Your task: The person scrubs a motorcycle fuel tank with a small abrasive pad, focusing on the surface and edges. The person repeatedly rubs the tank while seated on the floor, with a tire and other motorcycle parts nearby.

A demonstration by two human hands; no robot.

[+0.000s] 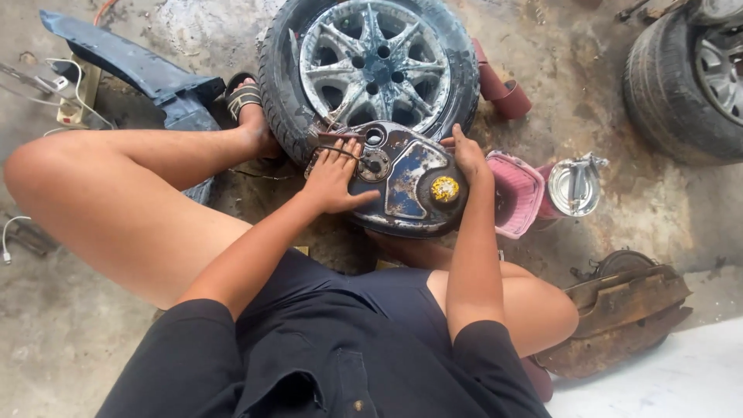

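Note:
A dark blue, rusty metal tank [406, 190] with a yellow cap rests on my lap, leaning against a car wheel [371, 66]. My left hand [334, 179] presses a small reddish-brown piece, likely sandpaper, flat on the tank's left side. My right hand [467, 155] grips the tank's upper right edge, fingers curled over the rim.
A pink plastic container [517, 193] and an opened tin can [574, 186] stand right of the tank. Rolled sandpaper [503, 91] lies by the wheel. A rusty metal part [623, 310] sits at lower right, another wheel [689, 77] at upper right, a dark body panel [131, 66] at upper left.

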